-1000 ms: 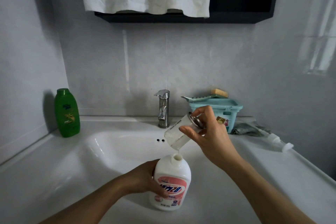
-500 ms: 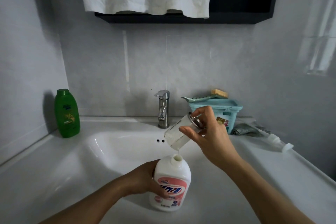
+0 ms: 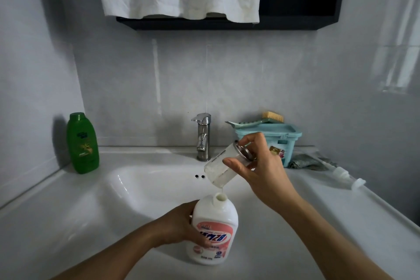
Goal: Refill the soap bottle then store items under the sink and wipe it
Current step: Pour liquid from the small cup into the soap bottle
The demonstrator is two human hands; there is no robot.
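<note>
Right hand fingers curled round tilted clear bottle, centre frame, mouth down just above open neck of white soap bottle; thin stream between. Left hand grips white bottle's side, upright on counter front edge. Basin open behind; green bottle far left, teal box right

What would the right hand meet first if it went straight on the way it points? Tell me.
Probably the faucet. The right hand, gripping the clear bottle, points up-left toward it; depth is unclear.
</note>
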